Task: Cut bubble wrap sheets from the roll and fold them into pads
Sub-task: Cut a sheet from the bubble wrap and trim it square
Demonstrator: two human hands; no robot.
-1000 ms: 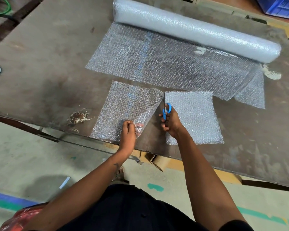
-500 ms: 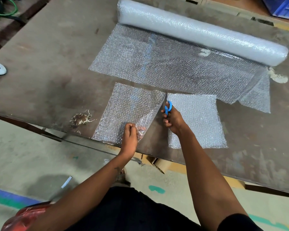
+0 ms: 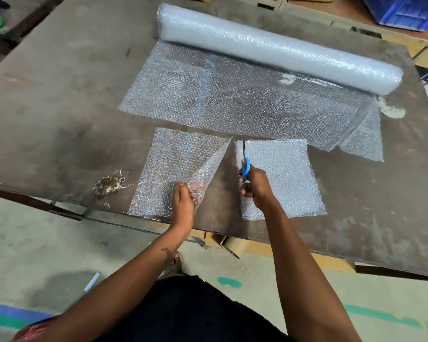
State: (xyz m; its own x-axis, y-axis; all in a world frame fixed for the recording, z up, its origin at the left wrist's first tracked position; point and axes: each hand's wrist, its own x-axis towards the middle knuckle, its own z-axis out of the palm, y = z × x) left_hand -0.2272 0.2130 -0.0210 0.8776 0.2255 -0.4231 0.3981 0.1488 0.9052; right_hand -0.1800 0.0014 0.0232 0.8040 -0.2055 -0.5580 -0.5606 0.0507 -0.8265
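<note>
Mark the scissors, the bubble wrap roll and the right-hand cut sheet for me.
scissors [image 3: 245, 169]: head view, on the blue handle above the right hand.
bubble wrap roll [image 3: 282, 49]: head view, mid-length on the rolled body.
right cut sheet [image 3: 287, 174]: head view, on its flat middle.

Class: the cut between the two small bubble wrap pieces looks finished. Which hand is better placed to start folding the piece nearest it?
Probably the left hand: it already pinches the lifted corner of the left piece, while the right hand is occupied by the scissors.
</note>
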